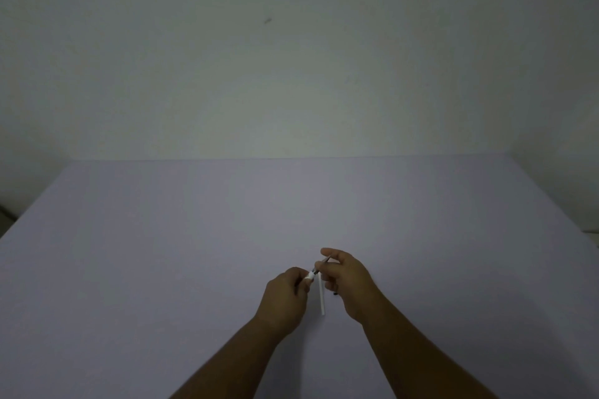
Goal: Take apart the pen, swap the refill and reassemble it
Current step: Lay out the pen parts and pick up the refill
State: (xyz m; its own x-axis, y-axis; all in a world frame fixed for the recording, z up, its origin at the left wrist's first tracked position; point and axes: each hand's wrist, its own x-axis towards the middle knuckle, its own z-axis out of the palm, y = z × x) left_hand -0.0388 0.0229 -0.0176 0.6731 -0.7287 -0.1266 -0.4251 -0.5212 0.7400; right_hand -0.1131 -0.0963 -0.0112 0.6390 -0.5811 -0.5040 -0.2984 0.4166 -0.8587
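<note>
My left hand point(285, 293) is closed around a white pen barrel point(310, 276), of which only the front end shows past my fingers. A thin refill point(322, 263) sticks out of that end, slanting up to the right. My right hand point(348, 278) pinches the refill's far tip between thumb and forefinger. A second thin white refill point(321, 296) lies on the table between my two hands, pointing toward me. A small dark piece point(335, 293) lies on the table just under my right hand; what it is cannot be told.
The work surface is a pale lilac table point(194, 253) that meets a plain white wall point(291, 58) at its far edge. The room is dim.
</note>
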